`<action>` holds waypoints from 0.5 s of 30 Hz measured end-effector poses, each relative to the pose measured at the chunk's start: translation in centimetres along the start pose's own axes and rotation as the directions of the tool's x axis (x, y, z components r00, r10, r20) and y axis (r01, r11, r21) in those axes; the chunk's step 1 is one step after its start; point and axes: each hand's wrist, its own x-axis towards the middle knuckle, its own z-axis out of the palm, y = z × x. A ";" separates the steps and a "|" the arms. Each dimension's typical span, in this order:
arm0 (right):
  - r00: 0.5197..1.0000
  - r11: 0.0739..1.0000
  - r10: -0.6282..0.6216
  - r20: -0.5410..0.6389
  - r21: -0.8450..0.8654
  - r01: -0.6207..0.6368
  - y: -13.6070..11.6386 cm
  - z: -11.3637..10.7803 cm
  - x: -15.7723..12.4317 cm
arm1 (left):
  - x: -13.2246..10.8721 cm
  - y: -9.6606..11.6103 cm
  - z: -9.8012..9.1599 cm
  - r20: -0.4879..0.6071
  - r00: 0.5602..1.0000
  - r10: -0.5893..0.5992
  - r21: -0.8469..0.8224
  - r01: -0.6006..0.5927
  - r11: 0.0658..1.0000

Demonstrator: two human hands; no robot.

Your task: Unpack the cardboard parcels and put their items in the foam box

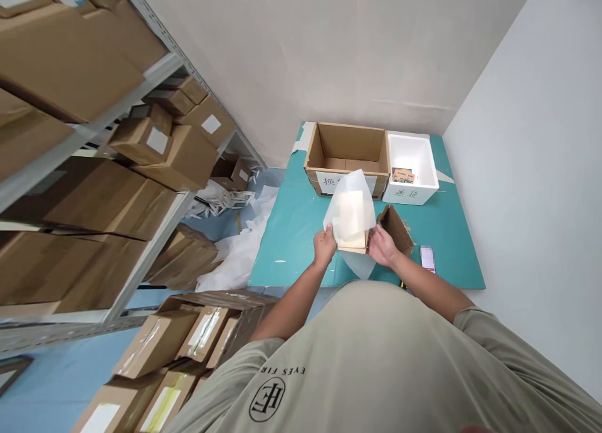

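A pale cream box-shaped item [352,240] is held just above the table's near edge, partly wrapped in a translucent white packing sheet [358,181]. One end of the sheet covers its upper part, and another flap hangs below. My left hand [324,246] is closed at the left edge, its thumb pressing the sheet against the item. My right hand [382,247] is at the right edge with fingers curled against the sheet and item; its fingertips are partly hidden. Just behind the right hand stands an open brown carton [396,229].
A large open cardboard box [348,141] and a white foam box [414,194] holding a colourful packet [403,175] stand at the back of the green table [282,232]. A phone-like object [427,257] lies to the right. Shelves of cartons [179,157] line the left; stacked cartons [155,339] stand nearby.
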 end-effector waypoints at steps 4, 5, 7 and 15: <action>0.998 0.969 -0.059 0.038 0.242 0.048 0.0 -1.5 0.7 | 0.0 1.8 0.5 0.105 0.992 -0.066 -0.183 0.085 0.979; 0.997 0.959 -0.077 0.026 0.275 0.067 0.1 -1.9 0.9 | -0.1 2.2 0.5 0.140 0.987 -0.082 -0.218 0.111 0.970; 0.995 0.952 -0.098 -0.010 0.291 0.097 0.3 -2.8 0.9 | -0.3 2.8 0.3 0.199 0.975 -0.099 -0.240 0.146 0.960; 0.981 0.963 -0.146 -0.126 0.210 0.170 1.5 -4.6 0.9 | -0.9 3.0 -0.5 0.372 0.927 -0.056 0.018 0.053 0.998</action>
